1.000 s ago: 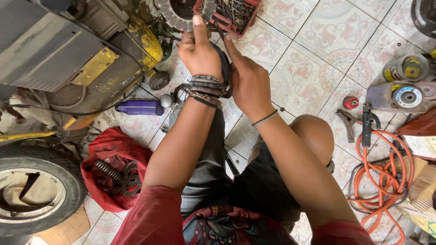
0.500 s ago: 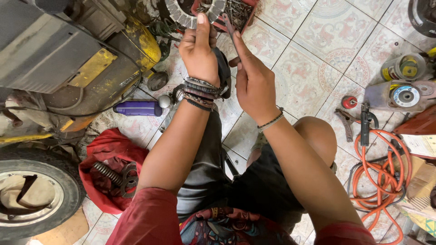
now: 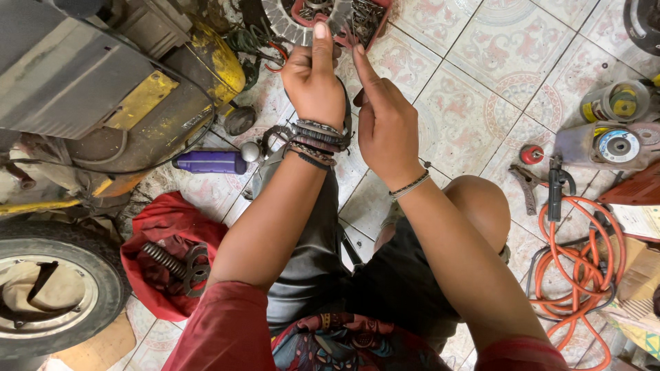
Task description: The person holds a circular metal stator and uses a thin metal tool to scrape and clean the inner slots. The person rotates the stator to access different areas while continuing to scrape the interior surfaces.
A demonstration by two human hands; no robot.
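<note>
My left hand (image 3: 315, 77), with several bracelets on the wrist, is raised with the index finger straight up. It holds a small grey metal part (image 3: 340, 18) at its fingertips, over a red tray (image 3: 377, 15) of metal bits. My right hand (image 3: 385, 120) is just to its right. Its index finger points up at the part's lower edge, and nothing shows in its grip. A round toothed metal ring (image 3: 280, 26) lies left of the tray.
A yellow and grey machine (image 3: 103, 89) fills the upper left, above a tyre (image 3: 55, 288). A purple bottle (image 3: 210, 162) and a red cloth with a spring (image 3: 168, 257) lie on the tiled floor. Grinders (image 3: 608, 141), pliers (image 3: 526, 185) and an orange cable (image 3: 577, 268) are on the right.
Both hands have risen slightly toward the red tray. The grey metal part now shows at my left fingertips.
</note>
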